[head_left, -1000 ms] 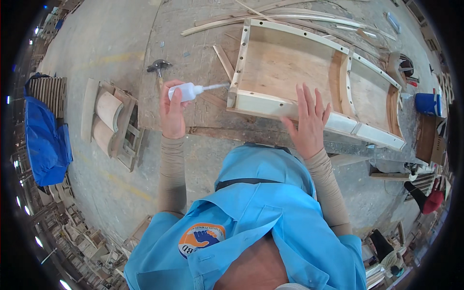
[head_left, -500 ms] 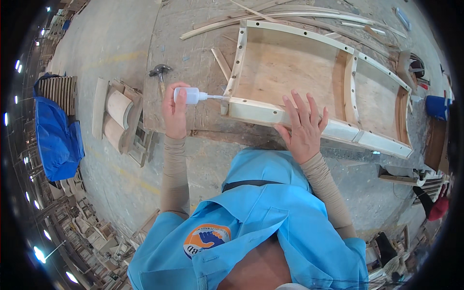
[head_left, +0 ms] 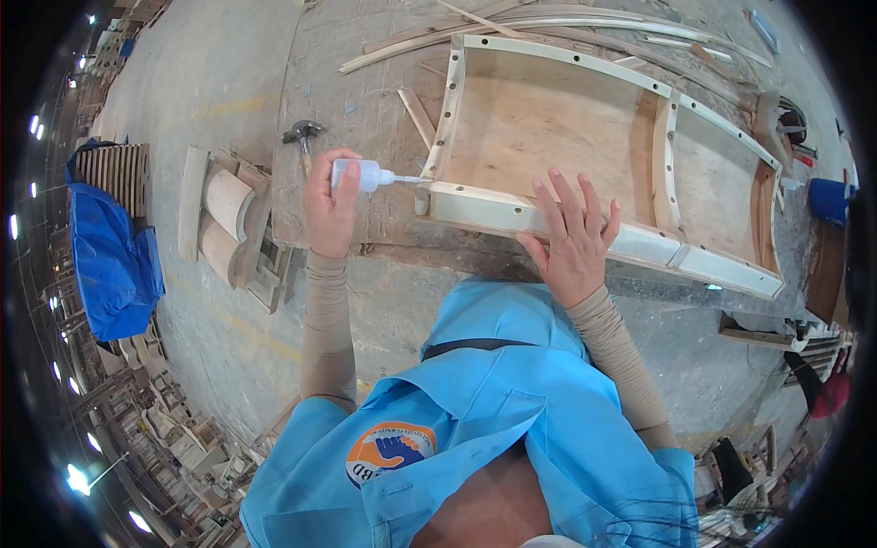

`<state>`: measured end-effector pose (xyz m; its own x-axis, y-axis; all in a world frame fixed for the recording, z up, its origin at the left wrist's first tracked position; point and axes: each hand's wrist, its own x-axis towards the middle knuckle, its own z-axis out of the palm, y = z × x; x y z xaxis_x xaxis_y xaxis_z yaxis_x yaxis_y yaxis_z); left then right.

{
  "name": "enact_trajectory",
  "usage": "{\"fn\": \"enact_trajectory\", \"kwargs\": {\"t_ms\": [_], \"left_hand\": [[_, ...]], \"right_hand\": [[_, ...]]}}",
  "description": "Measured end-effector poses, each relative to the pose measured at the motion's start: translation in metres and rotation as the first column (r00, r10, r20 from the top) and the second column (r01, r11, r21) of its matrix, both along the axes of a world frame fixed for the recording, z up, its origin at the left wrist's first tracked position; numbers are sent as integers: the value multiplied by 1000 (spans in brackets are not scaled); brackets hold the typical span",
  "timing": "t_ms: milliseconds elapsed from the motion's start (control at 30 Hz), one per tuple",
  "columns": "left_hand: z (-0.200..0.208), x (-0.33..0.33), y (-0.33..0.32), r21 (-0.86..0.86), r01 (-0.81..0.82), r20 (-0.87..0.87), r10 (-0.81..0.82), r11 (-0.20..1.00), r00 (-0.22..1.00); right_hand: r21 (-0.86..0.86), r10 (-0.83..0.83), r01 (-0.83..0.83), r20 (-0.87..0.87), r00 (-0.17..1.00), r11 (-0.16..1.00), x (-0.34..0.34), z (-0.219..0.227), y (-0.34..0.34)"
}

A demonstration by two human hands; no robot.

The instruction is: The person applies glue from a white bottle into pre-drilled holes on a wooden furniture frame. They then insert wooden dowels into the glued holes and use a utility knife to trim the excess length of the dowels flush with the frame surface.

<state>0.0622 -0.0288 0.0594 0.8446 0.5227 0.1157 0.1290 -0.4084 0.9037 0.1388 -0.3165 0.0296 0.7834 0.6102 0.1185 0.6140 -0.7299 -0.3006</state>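
My left hand (head_left: 330,203) is wrapped round a small white squeeze bottle (head_left: 367,176). The bottle lies sideways in the grip, and its thin nozzle points right, its tip at the near left corner of a wooden frame (head_left: 480,207). That frame is pale, with a plywood panel inside, a curved cross rail (head_left: 670,164) and dark round holes along its edges. Flat on the near rail rests my right hand (head_left: 575,239), fingers spread, holding nothing. What comes out of the nozzle is too small to make out.
A hammer (head_left: 303,134) lies just beyond my left hand. Long wood strips (head_left: 402,53) lie behind the frame. To the left are curved wooden pieces (head_left: 222,208) and a blue tarp (head_left: 110,265) by stacked slats. A blue container (head_left: 828,202) stands at far right.
The squeeze bottle has barely shifted, its nozzle still at the frame's corner. My right hand stays on the rail. The whole view has moved very slightly.
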Motion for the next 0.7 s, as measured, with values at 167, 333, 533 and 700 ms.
{"fn": "enact_trajectory", "kwargs": {"t_ms": [167,333,533,700], "left_hand": [[6,0,1,69,38,-27,-36,997,999],[15,-2,-1,70,47,-30,-45,996,999],[14,-9,0,57,42,-11,-41,997,999],[4,-15,7,-107,-30,73,38,994,997]], "right_hand": [[6,-7,7,7,1000,1000,0,0,0],[2,-7,7,12,1000,1000,0,-1,0],[7,-3,3,16,1000,1000,-1,0,0],[13,-3,3,20,1000,1000,-2,0,0]]}}
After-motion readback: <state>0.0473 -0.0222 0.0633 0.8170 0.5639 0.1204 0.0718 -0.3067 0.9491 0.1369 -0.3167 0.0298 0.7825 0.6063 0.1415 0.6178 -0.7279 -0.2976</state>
